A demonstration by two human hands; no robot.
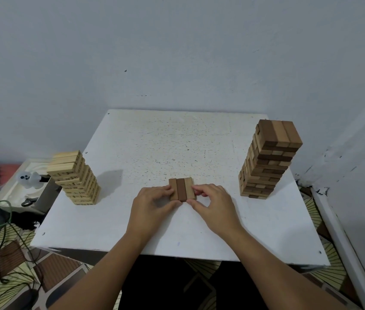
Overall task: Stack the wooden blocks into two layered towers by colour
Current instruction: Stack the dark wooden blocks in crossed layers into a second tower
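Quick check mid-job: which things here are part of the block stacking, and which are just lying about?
Part of the job:
- three-block row, held between left hand and right hand
- pale tower
- brown mixed tower
- white table

Lying about:
- white toy figure
- green cable

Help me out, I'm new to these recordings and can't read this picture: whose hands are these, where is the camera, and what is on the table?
No machine here: a person works with two bare hands. The single picture comes from a camera worn on the head, looking forward and down. On the white table stand a pale block tower on the left and a taller mixed brown tower on the right. Between them, the left hand and right hand press from both sides on a small row of three brown blocks lying on the table.
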